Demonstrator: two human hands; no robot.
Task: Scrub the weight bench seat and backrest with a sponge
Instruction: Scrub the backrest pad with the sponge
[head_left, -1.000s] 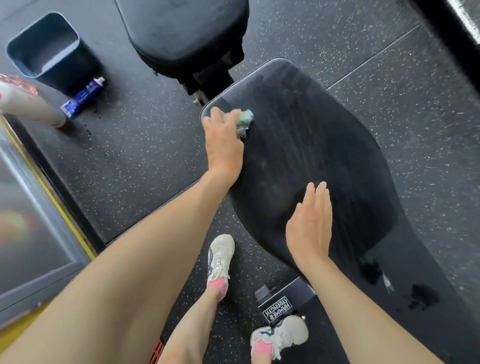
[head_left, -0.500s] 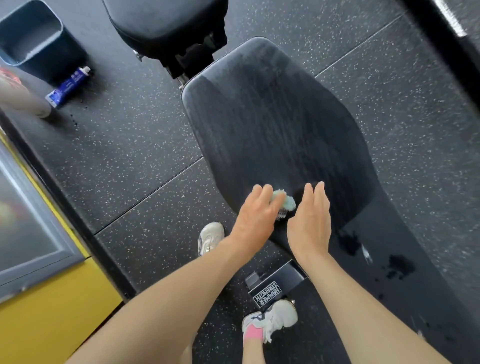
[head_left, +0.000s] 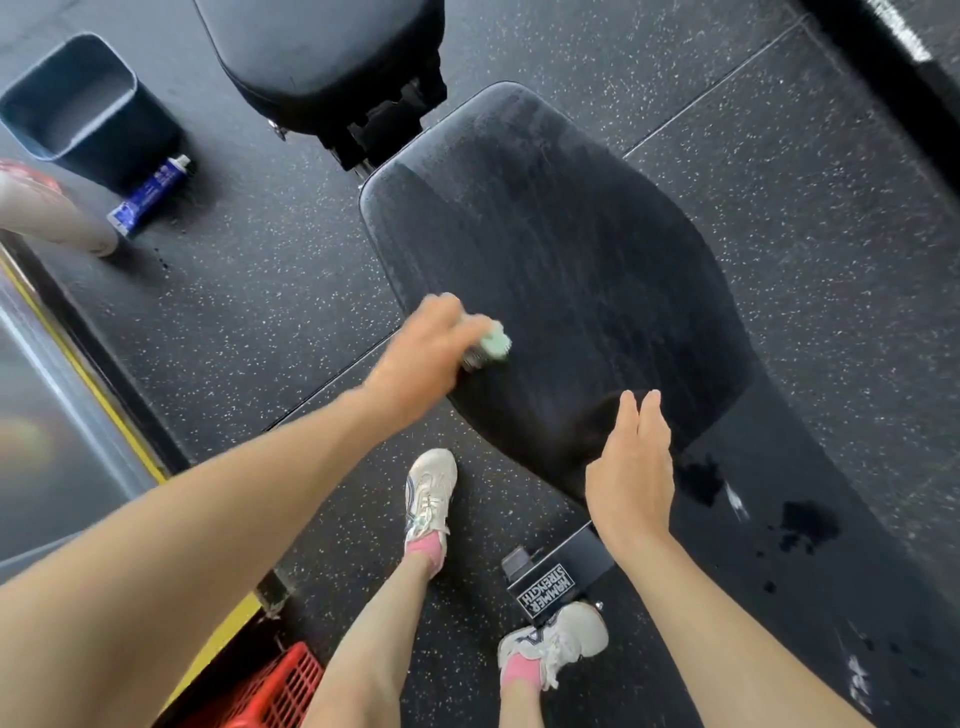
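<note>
The black bench seat (head_left: 587, 249) fills the middle of the view, streaked with wet marks. Beyond it at the top is the black backrest (head_left: 322, 47). My left hand (head_left: 421, 364), blurred with motion, grips a pale green sponge (head_left: 493, 343) against the seat's left side. Flat on the seat's near edge lies my right hand (head_left: 631, 467), its fingers straight and together.
A dark bin (head_left: 72, 104) stands at the top left, with a blue tube (head_left: 150, 195) and a pale bottle (head_left: 47, 213) lying beside it on the speckled rubber floor (head_left: 234, 291). A red basket (head_left: 270, 691) is at the bottom. My two shoes and the bench's labelled foot (head_left: 550, 587) sit below the seat.
My left hand swept the sponge from the seat's far end down to the near edge, and has now come partway back up the left side. The right hand has stayed in place.
</note>
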